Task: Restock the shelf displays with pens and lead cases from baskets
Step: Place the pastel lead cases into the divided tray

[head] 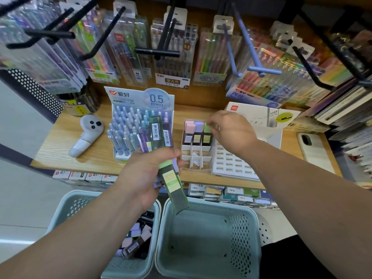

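Note:
My left hand (150,174) grips a fanned bundle of lead cases (161,135), green and purple, above the shelf's front edge. One green case (174,188) hangs down toward the baskets. My right hand (231,129) reaches over the white divided display box (196,157) and pinches the top of a green-capped lead case (207,127) standing in its back row, beside a purple-capped case (198,126) and a pink-capped case (189,127). The box's front compartments hold nothing. A pen display marked 0.5 mm (138,121) stands to the left, partly hidden by the bundle.
Two pale green baskets sit below the shelf: the left basket (80,200) holds several lead cases, the right basket (211,248) has nothing in it. On the wooden shelf (60,141) lie a white controller (86,135), a white slotted tray (231,164) and a phone (314,150). Pen packs hang on hooks above.

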{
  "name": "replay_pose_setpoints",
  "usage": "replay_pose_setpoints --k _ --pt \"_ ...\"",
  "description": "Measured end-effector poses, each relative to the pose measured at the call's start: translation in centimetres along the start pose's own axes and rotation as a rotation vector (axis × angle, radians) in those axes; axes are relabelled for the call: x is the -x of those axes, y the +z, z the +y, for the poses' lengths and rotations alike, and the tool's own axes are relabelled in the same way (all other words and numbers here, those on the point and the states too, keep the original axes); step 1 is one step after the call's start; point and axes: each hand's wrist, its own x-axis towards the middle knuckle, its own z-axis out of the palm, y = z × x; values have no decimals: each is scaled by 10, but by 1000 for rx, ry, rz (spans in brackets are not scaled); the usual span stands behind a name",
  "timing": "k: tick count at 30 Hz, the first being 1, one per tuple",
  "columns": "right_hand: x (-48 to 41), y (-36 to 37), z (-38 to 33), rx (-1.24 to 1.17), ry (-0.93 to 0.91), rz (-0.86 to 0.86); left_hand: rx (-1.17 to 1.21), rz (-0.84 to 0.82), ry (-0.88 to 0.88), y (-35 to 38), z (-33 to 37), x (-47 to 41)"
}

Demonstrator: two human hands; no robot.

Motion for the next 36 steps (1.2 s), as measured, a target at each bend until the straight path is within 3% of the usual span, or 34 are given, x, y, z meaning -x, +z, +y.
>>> replay_pose_setpoints --k 5,9,18,24,26,28,30,36 --pt "-1 4 3 -19 76 5 6 -19 0 -1 1 -1" --pt "0 7 1 -169 104 15 -10 -19 -1 -2 0 -2" --pt "1 9 0 -168 25 32 -7 -24 13 -3 -2 -4" --pt "16 -9 -24 -202 -51 210 59 -9 16 -3 -1 -5" --pt "29 -26 -51 -504 -64 95 104 11 41 -3 1 -4" --pt "44 -43 -79 -870 -33 -212 173 28 88 -3 4 -4" --pt "59 -51 -96 -908 -64 -371 265 39 114 -5 5 -5" --pt "69 -41 -104 -914 -43 -283 309 -17 118 -7 7 0"
